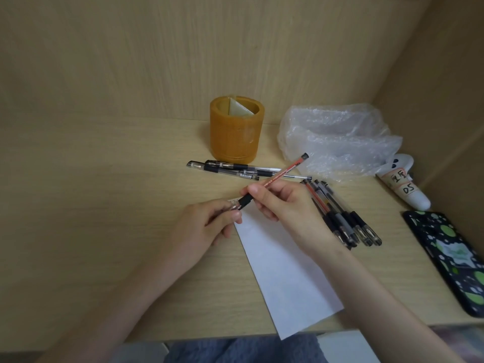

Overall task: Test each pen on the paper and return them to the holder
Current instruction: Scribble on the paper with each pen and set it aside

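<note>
While held between both hands, the red pen [288, 170] lies on a diagonal: its black end plug points up and away to the right, and its black grip section points down toward the left hand [209, 226]. Right hand [285, 208]: palm down, wrist coming in from the near right, thumb and curled fingers closed round the barrel just behind the grip. Left hand: fingers curled, thumb and fingertips pinching the pen's lower end; whether that is a cap or the bare tip cannot be told. Both hands sit over the far end of the white paper strip [288, 279], which runs from under them back toward the person, angled to the right, on the wooden desk [104, 205]. Some small marks show at the paper's far corner, by the left fingertips; too blurred to read. Orange pen holder [235, 137]: upright, beyond the hands, well apart from them. Between holder and hands, a few black pens [235, 170] lie roughly crosswise. Just right of the right hand, a bundle of pens [348, 221] lies side by side, capped ends toward the person. Farther right: a crumpled clear plastic bag [335, 137], a white controller [404, 186] with handwritten labels, and a black phone case [450, 258] with green spots.
</note>
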`<state>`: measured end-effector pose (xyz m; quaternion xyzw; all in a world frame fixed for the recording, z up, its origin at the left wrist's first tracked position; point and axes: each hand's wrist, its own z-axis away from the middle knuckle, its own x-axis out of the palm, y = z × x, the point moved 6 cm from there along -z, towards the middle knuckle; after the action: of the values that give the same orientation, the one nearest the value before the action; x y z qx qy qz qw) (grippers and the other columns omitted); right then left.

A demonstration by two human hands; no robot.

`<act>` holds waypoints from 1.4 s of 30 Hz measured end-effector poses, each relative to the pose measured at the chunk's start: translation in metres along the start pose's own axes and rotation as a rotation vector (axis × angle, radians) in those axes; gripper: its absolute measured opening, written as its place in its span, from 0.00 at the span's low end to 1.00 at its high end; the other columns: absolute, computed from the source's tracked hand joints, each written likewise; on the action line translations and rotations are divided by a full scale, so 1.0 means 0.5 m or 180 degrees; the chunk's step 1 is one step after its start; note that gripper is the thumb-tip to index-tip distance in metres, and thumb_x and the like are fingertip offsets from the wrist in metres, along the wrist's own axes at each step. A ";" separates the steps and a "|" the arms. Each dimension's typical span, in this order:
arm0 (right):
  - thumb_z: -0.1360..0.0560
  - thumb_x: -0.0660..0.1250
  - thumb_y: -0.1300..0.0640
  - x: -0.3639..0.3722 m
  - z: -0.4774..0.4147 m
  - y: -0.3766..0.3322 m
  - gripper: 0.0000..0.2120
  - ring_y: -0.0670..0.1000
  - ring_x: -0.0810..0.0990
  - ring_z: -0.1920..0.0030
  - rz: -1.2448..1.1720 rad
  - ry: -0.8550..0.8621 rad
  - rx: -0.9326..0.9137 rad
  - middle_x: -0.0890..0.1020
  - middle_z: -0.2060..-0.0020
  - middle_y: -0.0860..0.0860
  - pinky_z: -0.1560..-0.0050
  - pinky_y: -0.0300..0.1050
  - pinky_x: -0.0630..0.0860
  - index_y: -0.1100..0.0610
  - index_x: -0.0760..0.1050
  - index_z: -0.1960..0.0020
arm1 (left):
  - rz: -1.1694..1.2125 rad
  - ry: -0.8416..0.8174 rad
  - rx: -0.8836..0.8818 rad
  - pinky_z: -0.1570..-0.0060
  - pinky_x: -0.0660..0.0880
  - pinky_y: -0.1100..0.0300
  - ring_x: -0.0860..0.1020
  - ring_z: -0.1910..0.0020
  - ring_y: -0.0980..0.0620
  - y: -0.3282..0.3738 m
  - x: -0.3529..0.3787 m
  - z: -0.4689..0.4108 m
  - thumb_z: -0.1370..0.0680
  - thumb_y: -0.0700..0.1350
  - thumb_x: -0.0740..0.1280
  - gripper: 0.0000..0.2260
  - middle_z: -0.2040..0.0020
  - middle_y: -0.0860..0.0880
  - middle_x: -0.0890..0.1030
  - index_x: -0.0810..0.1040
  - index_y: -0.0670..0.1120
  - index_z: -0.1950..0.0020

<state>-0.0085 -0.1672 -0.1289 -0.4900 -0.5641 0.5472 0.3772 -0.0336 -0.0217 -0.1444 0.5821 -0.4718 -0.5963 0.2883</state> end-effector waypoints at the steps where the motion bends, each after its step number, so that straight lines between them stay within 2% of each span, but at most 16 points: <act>1: 0.24 0.67 0.57 -0.002 0.002 -0.002 0.10 0.43 0.66 0.73 0.0013 0.0026 -0.0014 0.72 0.72 0.49 0.71 0.32 0.64 0.63 0.82 0.51 | -0.0034 0.0022 0.0002 0.72 0.66 0.66 0.69 0.75 0.58 0.003 0.001 0.001 0.23 0.45 0.64 0.08 0.73 0.53 0.75 0.79 0.49 0.60; 6: 0.29 0.67 0.50 -0.003 0.011 -0.004 0.15 0.43 0.66 0.73 -0.0072 0.0003 0.0049 0.73 0.73 0.48 0.70 0.32 0.65 0.61 0.83 0.54 | 0.0123 0.0002 -0.0056 0.72 0.63 0.66 0.66 0.74 0.58 0.009 0.024 0.010 0.22 0.45 0.62 0.11 0.75 0.54 0.70 0.77 0.49 0.64; 9: 0.27 0.66 0.51 -0.008 0.017 -0.003 0.12 0.43 0.66 0.73 -0.0010 0.0021 0.0075 0.72 0.73 0.47 0.70 0.32 0.64 0.60 0.83 0.55 | 0.0215 -0.0105 -0.0203 0.72 0.63 0.66 0.66 0.75 0.58 0.010 0.036 0.008 0.22 0.46 0.62 0.12 0.76 0.55 0.71 0.76 0.48 0.65; 13: 0.21 0.63 0.53 -0.006 0.020 0.020 0.12 0.46 0.70 0.71 -0.0059 0.0177 0.0308 0.74 0.73 0.47 0.67 0.35 0.68 0.57 0.79 0.59 | 0.0061 -0.0424 -0.0252 0.71 0.66 0.67 0.68 0.75 0.60 0.021 0.049 0.001 0.22 0.48 0.62 0.11 0.74 0.55 0.76 0.79 0.46 0.60; 16: 0.19 0.58 0.55 -0.026 0.018 0.019 0.15 0.50 0.75 0.68 -0.0240 0.0461 0.0504 0.78 0.70 0.50 0.62 0.44 0.75 0.59 0.74 0.61 | -0.0083 -0.0524 -0.0299 0.70 0.68 0.68 0.70 0.77 0.60 0.027 0.050 -0.006 0.23 0.52 0.63 0.11 0.67 0.54 0.82 0.80 0.47 0.55; 17: 0.19 0.58 0.54 -0.045 0.018 0.013 0.15 0.50 0.75 0.69 0.0079 0.0585 0.0518 0.77 0.70 0.51 0.63 0.48 0.74 0.58 0.73 0.62 | -0.0262 -0.0410 -0.0268 0.69 0.69 0.67 0.71 0.76 0.61 0.021 0.040 -0.013 0.23 0.53 0.62 0.10 0.65 0.55 0.83 0.80 0.50 0.54; 19: 0.20 0.60 0.52 -0.087 0.019 -0.005 0.12 0.51 0.72 0.71 0.1370 0.0647 0.0531 0.75 0.70 0.51 0.65 0.48 0.71 0.56 0.74 0.59 | -0.0892 -0.0003 -0.0113 0.64 0.69 0.65 0.73 0.71 0.64 0.003 0.005 -0.035 0.23 0.51 0.62 0.07 0.60 0.58 0.82 0.79 0.54 0.51; 20: 0.21 0.62 0.50 -0.104 0.022 -0.012 0.10 0.52 0.73 0.68 0.2101 0.0619 0.0545 0.75 0.69 0.50 0.64 0.47 0.70 0.55 0.74 0.55 | -0.1244 0.0249 0.0015 0.60 0.68 0.65 0.74 0.66 0.64 -0.003 -0.016 -0.046 0.23 0.48 0.63 0.06 0.57 0.59 0.81 0.80 0.54 0.50; 22: 0.22 0.63 0.48 -0.127 0.036 -0.021 0.11 0.57 0.77 0.57 0.3326 0.0580 0.0637 0.79 0.59 0.52 0.60 0.47 0.69 0.54 0.73 0.45 | -0.1720 0.0606 0.0303 0.53 0.66 0.66 0.74 0.55 0.57 -0.018 -0.045 -0.067 0.23 0.41 0.64 0.08 0.51 0.53 0.79 0.80 0.49 0.47; 24: 0.22 0.63 0.48 -0.135 0.051 -0.025 0.13 0.59 0.78 0.49 0.3926 0.0625 0.0789 0.80 0.49 0.53 0.58 0.47 0.67 0.54 0.71 0.41 | -0.2051 0.0710 0.0494 0.48 0.66 0.63 0.73 0.48 0.50 -0.028 -0.060 -0.088 0.24 0.37 0.64 0.10 0.48 0.49 0.78 0.80 0.45 0.46; 26: 0.22 0.63 0.49 -0.137 0.062 -0.021 0.15 0.60 0.78 0.46 0.4201 0.0698 0.0892 0.79 0.44 0.54 0.56 0.48 0.68 0.54 0.69 0.38 | -0.2301 0.0754 0.0640 0.45 0.68 0.56 0.73 0.46 0.45 -0.029 -0.068 -0.108 0.25 0.35 0.64 0.12 0.47 0.46 0.78 0.79 0.43 0.45; 29: 0.22 0.63 0.49 -0.139 0.068 -0.016 0.16 0.60 0.79 0.45 0.4381 0.0814 0.0857 0.77 0.41 0.53 0.53 0.49 0.72 0.55 0.69 0.37 | -0.2507 0.0842 0.0677 0.44 0.69 0.51 0.73 0.45 0.43 -0.025 -0.076 -0.131 0.27 0.34 0.65 0.14 0.46 0.43 0.77 0.78 0.42 0.43; 34: 0.21 0.61 0.52 -0.140 0.066 -0.016 0.12 0.60 0.80 0.49 0.4549 0.0985 0.0574 0.75 0.44 0.53 0.60 0.48 0.70 0.56 0.71 0.40 | -0.2803 0.0852 0.0450 0.47 0.69 0.47 0.74 0.47 0.39 -0.041 -0.085 -0.150 0.26 0.35 0.64 0.14 0.47 0.40 0.77 0.75 0.40 0.41; 37: 0.20 0.59 0.57 -0.140 0.064 -0.018 0.09 0.61 0.80 0.54 0.4496 0.1079 0.0292 0.76 0.48 0.54 0.64 0.47 0.67 0.57 0.74 0.44 | -0.2810 0.0793 0.0293 0.48 0.70 0.48 0.74 0.48 0.39 -0.054 -0.087 -0.150 0.25 0.36 0.63 0.14 0.47 0.39 0.77 0.74 0.39 0.39; 40: 0.24 0.64 0.59 -0.125 0.064 -0.025 0.04 0.60 0.79 0.57 0.4093 0.1163 -0.0083 0.79 0.55 0.52 0.65 0.47 0.68 0.57 0.77 0.51 | -0.2617 0.0768 0.0201 0.49 0.71 0.49 0.75 0.49 0.40 -0.061 -0.095 -0.143 0.25 0.36 0.65 0.13 0.48 0.39 0.76 0.74 0.38 0.40; 42: 0.25 0.66 0.59 -0.113 0.061 -0.021 0.03 0.52 0.77 0.63 0.3592 0.1133 -0.0187 0.78 0.63 0.49 0.65 0.46 0.69 0.56 0.78 0.56 | -0.2553 0.0716 0.0216 0.49 0.72 0.49 0.74 0.48 0.40 -0.061 -0.096 -0.137 0.25 0.37 0.65 0.11 0.49 0.39 0.75 0.77 0.38 0.42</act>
<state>-0.0259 -0.2283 -0.1159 -0.8088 -0.1593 0.5567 0.1031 0.0462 0.0174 -0.1433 0.7903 -0.1927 -0.5781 0.0636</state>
